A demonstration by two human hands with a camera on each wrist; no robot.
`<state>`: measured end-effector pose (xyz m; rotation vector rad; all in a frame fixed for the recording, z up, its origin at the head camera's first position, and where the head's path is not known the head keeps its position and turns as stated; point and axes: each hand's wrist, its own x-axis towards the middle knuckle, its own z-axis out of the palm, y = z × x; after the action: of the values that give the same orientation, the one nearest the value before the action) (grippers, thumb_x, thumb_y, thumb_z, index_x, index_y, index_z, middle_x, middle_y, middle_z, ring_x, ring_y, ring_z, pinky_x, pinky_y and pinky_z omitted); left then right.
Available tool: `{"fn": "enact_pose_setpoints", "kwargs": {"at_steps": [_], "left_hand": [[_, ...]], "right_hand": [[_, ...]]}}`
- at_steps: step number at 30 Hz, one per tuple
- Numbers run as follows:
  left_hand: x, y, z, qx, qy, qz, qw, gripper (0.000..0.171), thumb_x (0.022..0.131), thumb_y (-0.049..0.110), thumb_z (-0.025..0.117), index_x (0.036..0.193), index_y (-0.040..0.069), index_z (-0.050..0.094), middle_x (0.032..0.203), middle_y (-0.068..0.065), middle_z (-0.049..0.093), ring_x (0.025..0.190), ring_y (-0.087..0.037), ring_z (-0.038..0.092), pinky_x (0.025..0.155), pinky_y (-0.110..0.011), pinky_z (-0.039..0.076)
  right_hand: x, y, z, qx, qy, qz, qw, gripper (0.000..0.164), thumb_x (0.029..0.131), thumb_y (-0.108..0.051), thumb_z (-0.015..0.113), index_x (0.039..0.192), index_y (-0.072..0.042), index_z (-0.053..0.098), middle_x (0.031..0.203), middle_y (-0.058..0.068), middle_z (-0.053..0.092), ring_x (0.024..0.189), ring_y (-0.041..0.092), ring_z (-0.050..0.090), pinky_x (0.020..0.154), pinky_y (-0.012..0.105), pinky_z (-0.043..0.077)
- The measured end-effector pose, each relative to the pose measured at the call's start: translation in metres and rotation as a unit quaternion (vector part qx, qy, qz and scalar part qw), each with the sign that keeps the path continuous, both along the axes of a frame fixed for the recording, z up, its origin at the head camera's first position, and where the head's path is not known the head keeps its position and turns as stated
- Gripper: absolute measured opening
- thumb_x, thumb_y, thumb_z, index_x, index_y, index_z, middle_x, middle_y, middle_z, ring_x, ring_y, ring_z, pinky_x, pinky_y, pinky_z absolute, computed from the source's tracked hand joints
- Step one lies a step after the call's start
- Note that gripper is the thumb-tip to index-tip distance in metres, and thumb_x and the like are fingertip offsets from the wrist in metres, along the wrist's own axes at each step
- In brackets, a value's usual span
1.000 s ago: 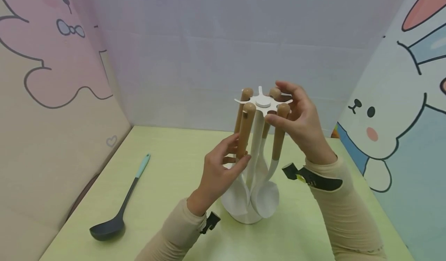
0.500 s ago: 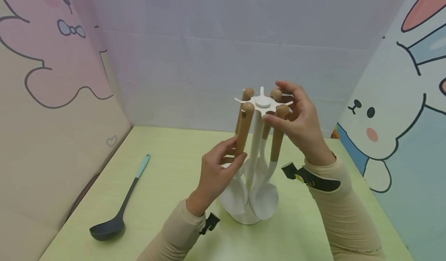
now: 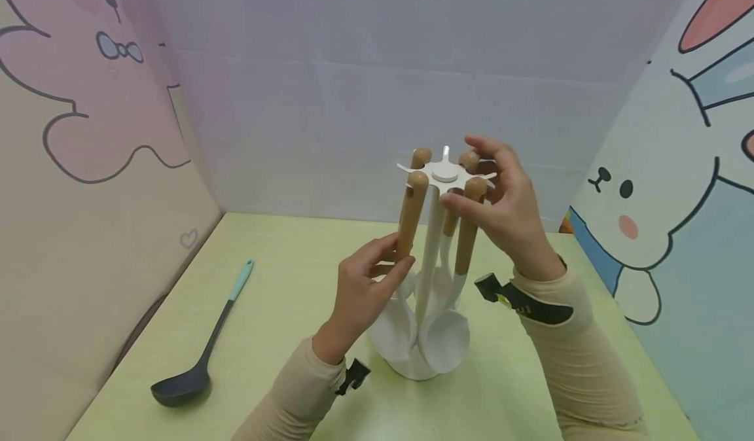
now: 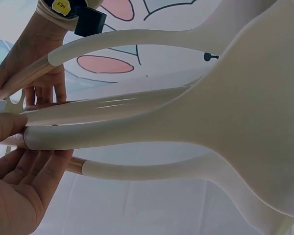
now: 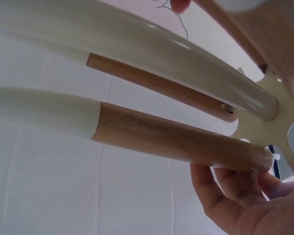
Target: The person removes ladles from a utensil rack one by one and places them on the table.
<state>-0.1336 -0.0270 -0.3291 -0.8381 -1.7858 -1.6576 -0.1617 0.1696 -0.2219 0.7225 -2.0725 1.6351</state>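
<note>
A white rotating utensil rack (image 3: 432,251) stands upright, with several white-headed, wooden-handled utensils hanging round its post. My left hand (image 3: 368,290) pinches the front-left broad-headed utensil (image 3: 411,215) low on its wooden handle, thumb in front and fingers behind. In the left wrist view its wide white head (image 4: 255,117) fills the right side. My right hand (image 3: 509,205) holds the hooked top (image 3: 444,173) of the rack at its right, with the thumb by the front-right handle (image 3: 468,238). In the right wrist view its curled fingers touch a wooden handle (image 5: 181,142) near the end.
A black ladle (image 3: 185,385) with a mint-green handle lies on the left of the pale yellow-green table (image 3: 294,284). Cartoon-printed walls (image 3: 665,186) stand at both sides, and a plain pale sheet (image 3: 353,101) hangs behind.
The rack has turned slightly: its front handles have shifted left and its rear ones right. My left hand has moved a little left with the utensil it pinches; my right thumb has shifted left.
</note>
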Motion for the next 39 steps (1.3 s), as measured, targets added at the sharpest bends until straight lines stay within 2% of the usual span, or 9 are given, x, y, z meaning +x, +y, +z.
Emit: {"fn": "enact_pose_setpoints", "kwargs": {"at_steps": [13, 19, 39], "left_hand": [[-0.0018, -0.0017, -0.0019, -0.002, -0.006, -0.003, 1.0000, 0.034, 0.084, -0.010, 0.073, 0.118, -0.010, 0.066, 0.101, -0.020, 0.070, 0.084, -0.031, 0.071, 0.070, -0.032, 0.061], [-0.0017, -0.0021, -0.0014, -0.004, -0.005, -0.004, 1.0000, 0.034, 0.084, -0.010, 0.073, 0.117, -0.010, 0.066, 0.100, -0.020, 0.071, 0.083, -0.031, 0.071, 0.069, -0.032, 0.061], [-0.0007, -0.0003, 0.0045, -0.014, 0.018, 0.003, 0.9997, 0.033, 0.083, -0.011, 0.073, 0.115, -0.011, 0.066, 0.098, -0.020, 0.071, 0.080, -0.030, 0.072, 0.067, -0.031, 0.061]], "right_hand": [[-0.0022, 0.0012, -0.0024, 0.008, 0.017, 0.000, 1.000, 0.075, 0.079, -0.020, 0.084, 0.141, 0.003, 0.048, 0.117, -0.001, 0.050, 0.106, 0.021, 0.049, 0.086, 0.026, 0.044], [-0.0033, 0.0019, -0.0029, 0.011, 0.021, 0.000, 1.000, 0.077, 0.079, -0.025, 0.085, 0.141, 0.004, 0.047, 0.117, -0.002, 0.049, 0.106, 0.021, 0.049, 0.087, 0.026, 0.044], [-0.0016, 0.0031, -0.0023, 0.016, 0.017, 0.001, 1.000, 0.073, 0.080, -0.014, 0.080, 0.142, 0.005, 0.045, 0.122, 0.000, 0.048, 0.110, 0.020, 0.047, 0.091, 0.028, 0.042]]}}
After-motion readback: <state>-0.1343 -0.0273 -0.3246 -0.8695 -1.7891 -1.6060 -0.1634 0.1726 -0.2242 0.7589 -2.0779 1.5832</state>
